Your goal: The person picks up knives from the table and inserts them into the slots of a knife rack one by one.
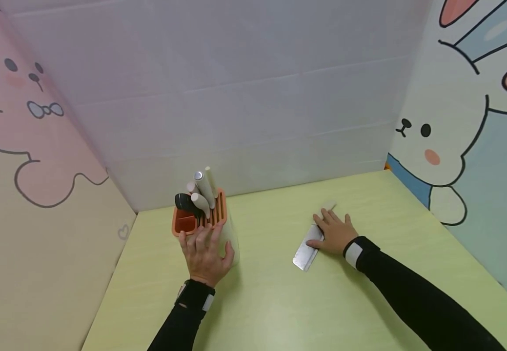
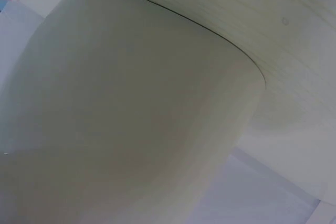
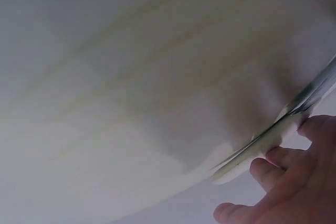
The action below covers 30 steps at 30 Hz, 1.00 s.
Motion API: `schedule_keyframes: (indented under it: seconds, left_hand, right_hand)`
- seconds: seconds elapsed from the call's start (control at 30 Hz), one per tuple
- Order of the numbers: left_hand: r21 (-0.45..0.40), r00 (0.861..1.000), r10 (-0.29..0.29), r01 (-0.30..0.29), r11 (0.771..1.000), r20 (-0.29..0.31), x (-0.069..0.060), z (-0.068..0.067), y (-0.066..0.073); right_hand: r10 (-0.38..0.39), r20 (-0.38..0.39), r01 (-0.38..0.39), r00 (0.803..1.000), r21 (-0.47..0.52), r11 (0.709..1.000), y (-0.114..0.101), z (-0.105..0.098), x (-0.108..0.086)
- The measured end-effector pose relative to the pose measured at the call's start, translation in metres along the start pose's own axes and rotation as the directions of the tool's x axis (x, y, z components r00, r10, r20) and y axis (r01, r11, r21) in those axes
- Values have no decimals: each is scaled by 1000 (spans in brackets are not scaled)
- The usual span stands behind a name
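Note:
A cleaver with a silver blade [image 1: 304,253] and a pale handle [image 1: 330,204] lies on the table at the right of centre. Over it, palm down with fingers spread, is my right hand [image 1: 335,235]; the thumb reaches onto the blade. In the right wrist view, fingertips touch the edge of the cleaver handle [image 3: 254,153]. At the left, my left hand [image 1: 207,258] rests its fingers on the front rim of a knife block [image 1: 230,234] with an orange top. Several handles stick up from the block, one of them black [image 1: 184,201]. Its pale wall [image 2: 131,87] fills the left wrist view.
The light yellow-green table [image 1: 262,302] meets a white back wall [image 1: 257,122]. Side panels carry a pink cartoon [image 1: 20,122] at the left and a rabbit cartoon [image 1: 446,122] at the right. The block stands near the back left corner.

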<state>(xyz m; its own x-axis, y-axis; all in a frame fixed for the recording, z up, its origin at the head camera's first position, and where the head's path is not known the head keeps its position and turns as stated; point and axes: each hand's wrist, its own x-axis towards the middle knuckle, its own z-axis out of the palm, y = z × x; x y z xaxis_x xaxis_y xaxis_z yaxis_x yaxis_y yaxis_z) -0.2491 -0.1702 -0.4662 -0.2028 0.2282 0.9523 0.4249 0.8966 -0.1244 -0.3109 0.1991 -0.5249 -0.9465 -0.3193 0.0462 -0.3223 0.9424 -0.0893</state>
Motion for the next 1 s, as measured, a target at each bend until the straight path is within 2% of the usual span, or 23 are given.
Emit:
schedule_keyframes:
  seconds: [0.27, 0.4, 0.57, 0.73, 0.83, 0.9, 1.0]
  left_hand:
    - [-2, 1000, -8, 8, 1000, 12, 3, -3, -1]
    - [-5, 1000, -10, 10, 1000, 14, 3, -3, -1]
    - [4, 1000, -6, 6, 1000, 17, 3, -3, -2]
    - [8, 1000, -20, 19, 1000, 19, 4, -4, -3]
    - [0, 999, -25, 25, 1000, 38, 4, -4, -2]
    - [0, 999, -24, 24, 1000, 49, 4, -4, -1]
    - [10, 998, -29, 29, 1000, 49, 4, -5, -1]
  right_hand:
    - [-25, -17, 24, 1000, -38, 999, -34, 8, 13]
    - [-24, -26, 23, 999, -35, 999, -41, 7, 15]
    - [-36, -37, 36, 999, 0, 999, -30, -3, 25]
    - [-142, 1, 142, 990, 3, 990, -7, -19, 40]
    - [-184, 46, 183, 982, 28, 983, 5, -23, 39]
    - [-185, 76, 183, 980, 41, 982, 10, -23, 37]
    - [-196, 61, 195, 979, 36, 980, 15, -22, 35]
